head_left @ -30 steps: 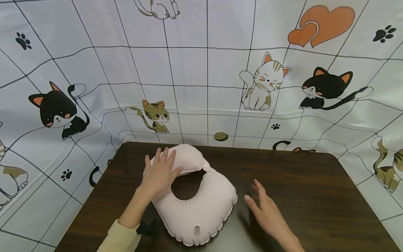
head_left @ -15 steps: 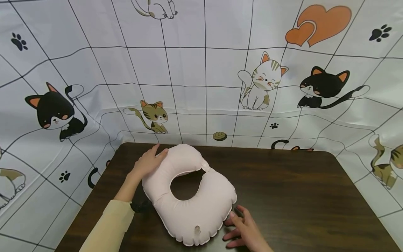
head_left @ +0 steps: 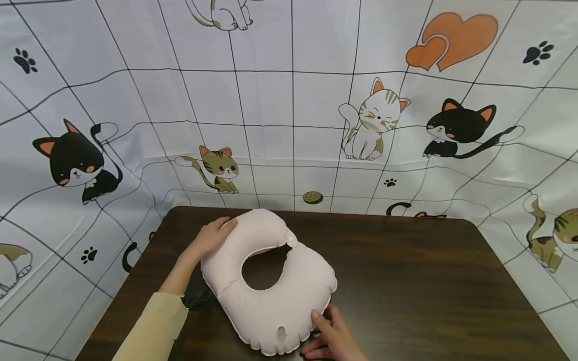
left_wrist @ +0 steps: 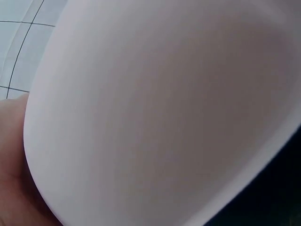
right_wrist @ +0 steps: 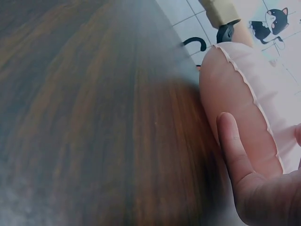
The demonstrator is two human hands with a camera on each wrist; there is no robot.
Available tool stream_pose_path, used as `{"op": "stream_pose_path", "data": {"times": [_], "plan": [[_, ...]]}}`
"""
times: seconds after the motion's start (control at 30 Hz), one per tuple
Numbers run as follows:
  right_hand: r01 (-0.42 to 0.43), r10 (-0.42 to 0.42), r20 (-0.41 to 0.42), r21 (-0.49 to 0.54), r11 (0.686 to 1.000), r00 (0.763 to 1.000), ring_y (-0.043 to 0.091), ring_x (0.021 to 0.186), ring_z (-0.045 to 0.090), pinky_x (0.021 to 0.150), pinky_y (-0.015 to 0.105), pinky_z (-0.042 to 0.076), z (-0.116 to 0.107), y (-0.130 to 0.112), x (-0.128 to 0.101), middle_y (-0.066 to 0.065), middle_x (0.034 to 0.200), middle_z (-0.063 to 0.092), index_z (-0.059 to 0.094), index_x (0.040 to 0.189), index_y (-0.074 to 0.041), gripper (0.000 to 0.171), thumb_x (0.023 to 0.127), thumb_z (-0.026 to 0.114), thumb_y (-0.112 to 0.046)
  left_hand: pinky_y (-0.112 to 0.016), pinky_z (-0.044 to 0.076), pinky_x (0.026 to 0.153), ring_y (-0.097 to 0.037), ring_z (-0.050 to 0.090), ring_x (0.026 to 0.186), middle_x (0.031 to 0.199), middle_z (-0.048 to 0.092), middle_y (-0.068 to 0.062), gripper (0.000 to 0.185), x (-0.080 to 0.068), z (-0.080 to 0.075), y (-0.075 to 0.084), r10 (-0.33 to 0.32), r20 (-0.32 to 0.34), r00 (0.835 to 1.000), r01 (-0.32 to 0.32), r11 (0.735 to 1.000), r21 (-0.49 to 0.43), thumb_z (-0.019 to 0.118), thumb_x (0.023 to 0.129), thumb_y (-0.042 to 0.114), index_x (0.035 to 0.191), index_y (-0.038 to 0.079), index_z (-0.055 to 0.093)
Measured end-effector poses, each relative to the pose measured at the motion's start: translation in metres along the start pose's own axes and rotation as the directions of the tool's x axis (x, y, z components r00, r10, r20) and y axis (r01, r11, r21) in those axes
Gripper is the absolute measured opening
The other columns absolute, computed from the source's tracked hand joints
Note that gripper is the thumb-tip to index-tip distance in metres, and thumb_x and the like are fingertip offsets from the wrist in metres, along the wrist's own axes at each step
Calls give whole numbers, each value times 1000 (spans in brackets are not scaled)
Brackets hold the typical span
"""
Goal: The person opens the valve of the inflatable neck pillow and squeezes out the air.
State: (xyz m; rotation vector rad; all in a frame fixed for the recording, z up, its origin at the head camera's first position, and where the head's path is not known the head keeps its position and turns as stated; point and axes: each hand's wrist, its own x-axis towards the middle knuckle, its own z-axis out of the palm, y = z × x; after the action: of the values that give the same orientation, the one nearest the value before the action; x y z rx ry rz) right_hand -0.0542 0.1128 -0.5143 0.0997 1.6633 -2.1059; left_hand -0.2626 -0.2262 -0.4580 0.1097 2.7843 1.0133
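Note:
A pale pink inflatable neck pillow (head_left: 266,311) lies on the dark wooden table, its two ends meeting at the upper right of its central hole. My left hand (head_left: 211,240) rests against its upper left edge, the thumb toward the top surface and the other fingers partly hidden along the outer side. In the left wrist view the pillow (left_wrist: 155,108) fills most of the picture. My right hand (head_left: 333,335) is at the lower right edge, thumb at the upper surface and fingers beside the rim. In the right wrist view one straight finger (right_wrist: 230,141) lies along the pillow's side.
The brown table (head_left: 406,281) extends to the right of the pillow. Behind and on both sides hangs a white gridded sheet (head_left: 266,100) printed with cartoon cats. A dark band (head_left: 197,301) is around the left wrist.
My left hand has slid from the pillow's top to its outer left edge. My right hand has come down and left from over the table to the pillow's lower right rim.

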Motion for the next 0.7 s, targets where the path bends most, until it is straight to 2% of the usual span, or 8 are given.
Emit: {"op": "stream_pose_path", "data": {"times": [0.2,0.37,0.5,0.7], "plan": [[-3,2,-24,-16,1000,1000,23,67,72,62,37,61,0,-2,2,15,102,64,6,149,7,75,109,48,-41,-67,37,107,-53,40,138,149,47,-32,70,-6,-1,-3,1,-14,1000,-1,999,-36,43,107,52,149,-4,46],[8,-9,-41,-28,1000,999,22,66,72,62,37,61,-4,-1,2,15,96,66,5,149,9,76,108,47,-39,-68,37,106,-53,40,138,151,44,-32,70,-9,3,-7,-24,1,1000,24,998,-65,42,107,52,151,-3,44],[15,-17,-58,-32,999,998,22,65,71,63,37,61,-7,-3,6,14,89,67,7,149,9,73,109,47,-37,-68,36,107,-53,40,138,150,45,-32,68,-11,4,-6,-18,-10,1000,18,998,-67,41,108,50,150,-3,44],[10,-13,-92,-33,999,996,21,63,70,62,39,61,-9,-10,9,13,95,64,8,150,12,76,108,48,-37,-67,34,108,-53,40,138,149,45,-33,67,-18,5,-3,12,-12,1000,-12,998,-59,39,109,47,150,-6,42]]}}
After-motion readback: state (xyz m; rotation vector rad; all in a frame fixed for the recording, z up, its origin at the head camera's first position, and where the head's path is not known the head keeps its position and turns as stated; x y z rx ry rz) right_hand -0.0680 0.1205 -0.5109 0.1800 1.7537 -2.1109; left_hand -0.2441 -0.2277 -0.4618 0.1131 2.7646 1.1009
